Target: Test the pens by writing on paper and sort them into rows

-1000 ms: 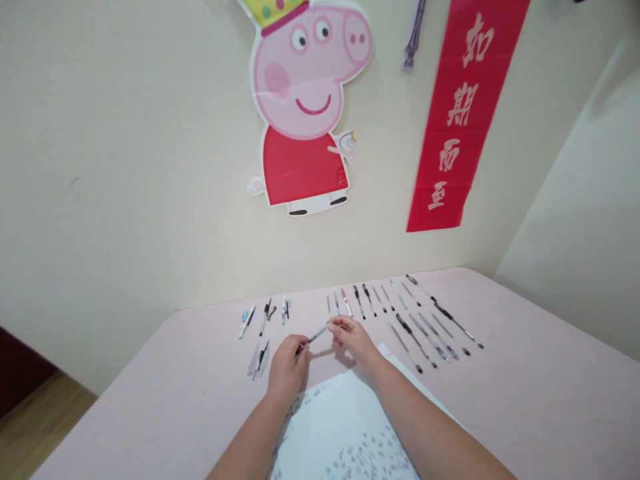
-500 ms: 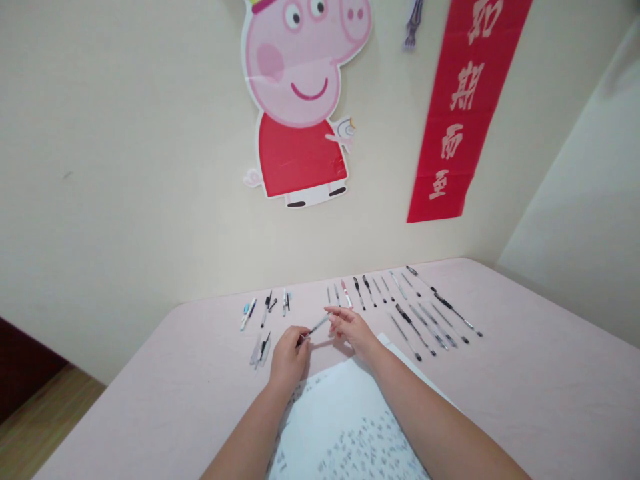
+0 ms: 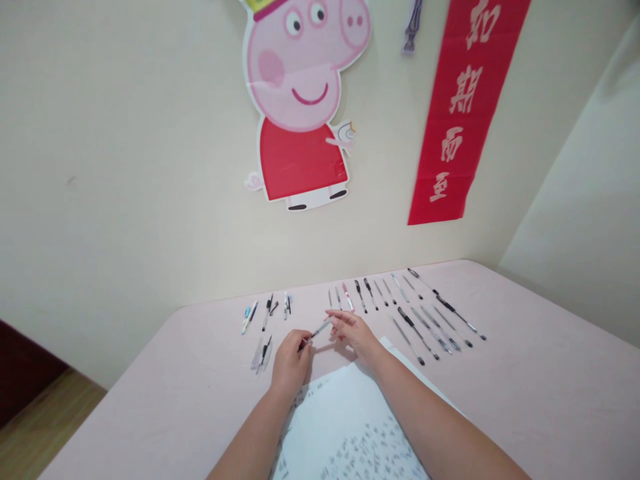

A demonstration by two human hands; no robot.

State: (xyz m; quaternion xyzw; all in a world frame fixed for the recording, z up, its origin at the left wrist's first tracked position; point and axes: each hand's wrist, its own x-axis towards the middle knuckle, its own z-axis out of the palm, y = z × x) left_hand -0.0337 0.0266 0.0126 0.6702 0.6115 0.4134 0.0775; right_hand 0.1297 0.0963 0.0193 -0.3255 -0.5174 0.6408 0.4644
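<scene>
My left hand is closed round the lower end of a slim pen with a clear barrel and dark tip. My right hand pinches the pen's other end with thumb and fingertips. Both hands hover just above the pink table, over the far edge of a white sheet of paper covered in small handwriting. My forearms reach in from the bottom of the view.
A row of several pens lies near the wall, with more pens to the right. A few pens and caps lie at the left. A cartoon pig cutout and a red banner hang on the wall.
My hands keep the same hold on the pen and have barely shifted. The view has tipped slightly, so the wall decorations sit a little differently.
</scene>
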